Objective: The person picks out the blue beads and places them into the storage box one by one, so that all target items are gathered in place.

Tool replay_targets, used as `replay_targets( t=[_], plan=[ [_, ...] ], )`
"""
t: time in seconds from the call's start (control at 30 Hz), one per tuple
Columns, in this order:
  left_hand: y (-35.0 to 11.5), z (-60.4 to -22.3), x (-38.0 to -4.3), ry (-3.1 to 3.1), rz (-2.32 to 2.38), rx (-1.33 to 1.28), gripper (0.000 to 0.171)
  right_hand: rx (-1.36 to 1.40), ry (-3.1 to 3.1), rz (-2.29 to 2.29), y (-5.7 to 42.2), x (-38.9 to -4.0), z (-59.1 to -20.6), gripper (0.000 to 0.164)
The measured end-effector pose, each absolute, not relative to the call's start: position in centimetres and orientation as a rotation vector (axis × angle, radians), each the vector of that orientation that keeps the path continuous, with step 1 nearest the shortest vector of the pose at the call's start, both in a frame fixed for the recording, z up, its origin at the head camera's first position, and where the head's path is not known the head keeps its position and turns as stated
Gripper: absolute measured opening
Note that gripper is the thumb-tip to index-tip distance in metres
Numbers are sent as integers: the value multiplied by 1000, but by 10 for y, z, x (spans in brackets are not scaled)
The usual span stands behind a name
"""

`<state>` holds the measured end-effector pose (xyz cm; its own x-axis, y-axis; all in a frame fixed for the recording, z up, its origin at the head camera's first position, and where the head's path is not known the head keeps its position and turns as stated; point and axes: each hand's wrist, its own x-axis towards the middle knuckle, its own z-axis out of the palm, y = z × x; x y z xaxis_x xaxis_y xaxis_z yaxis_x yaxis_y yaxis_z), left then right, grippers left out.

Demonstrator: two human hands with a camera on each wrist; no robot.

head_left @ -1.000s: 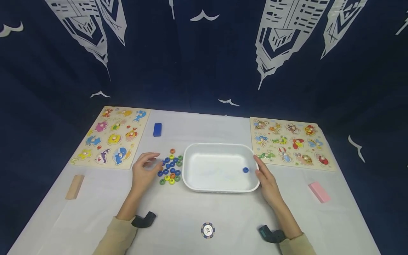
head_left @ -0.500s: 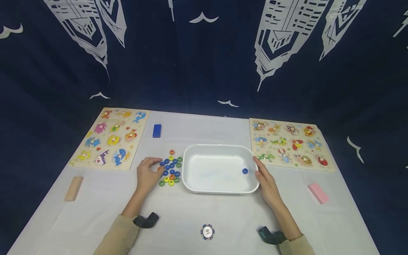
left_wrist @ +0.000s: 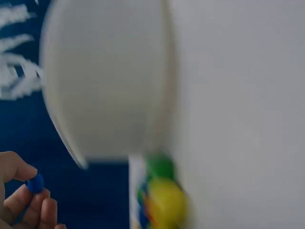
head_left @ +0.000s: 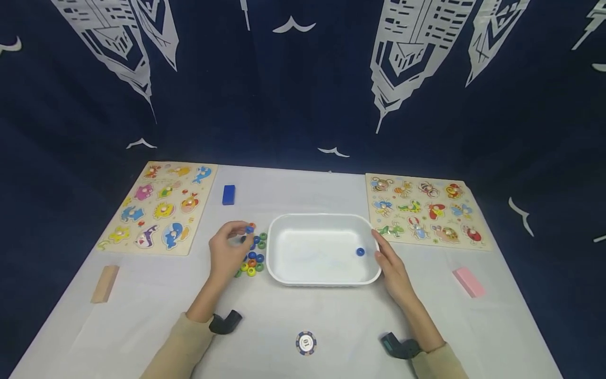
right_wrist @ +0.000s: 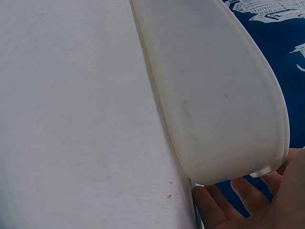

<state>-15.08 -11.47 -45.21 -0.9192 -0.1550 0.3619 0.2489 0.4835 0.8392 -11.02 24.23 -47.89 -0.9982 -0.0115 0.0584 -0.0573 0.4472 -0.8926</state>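
2 picture boards [head_left: 178,200] flank the white tray [head_left: 312,255].

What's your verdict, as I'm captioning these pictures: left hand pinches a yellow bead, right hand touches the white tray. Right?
The colour is wrong: the left wrist view shows the left hand pinching a blue bead; the right hand touches the white tray.
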Motion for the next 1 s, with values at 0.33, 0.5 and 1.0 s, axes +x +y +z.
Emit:
replay_targets(
  t=[0.33,0.5,1.0],
  plan=[
    [1,-418,-172,-2430,-1848,-424,23,68,-2625,1628,244,-112,-481,43],
    [45,-436,-178,-2616,-1803,-577,24,90,-2625,1637,245,-111,-481,42],
    [68,-473,-184,-2884,-1715,-706,25,87,-2631,1663,245,-114,-480,46]
  ],
)
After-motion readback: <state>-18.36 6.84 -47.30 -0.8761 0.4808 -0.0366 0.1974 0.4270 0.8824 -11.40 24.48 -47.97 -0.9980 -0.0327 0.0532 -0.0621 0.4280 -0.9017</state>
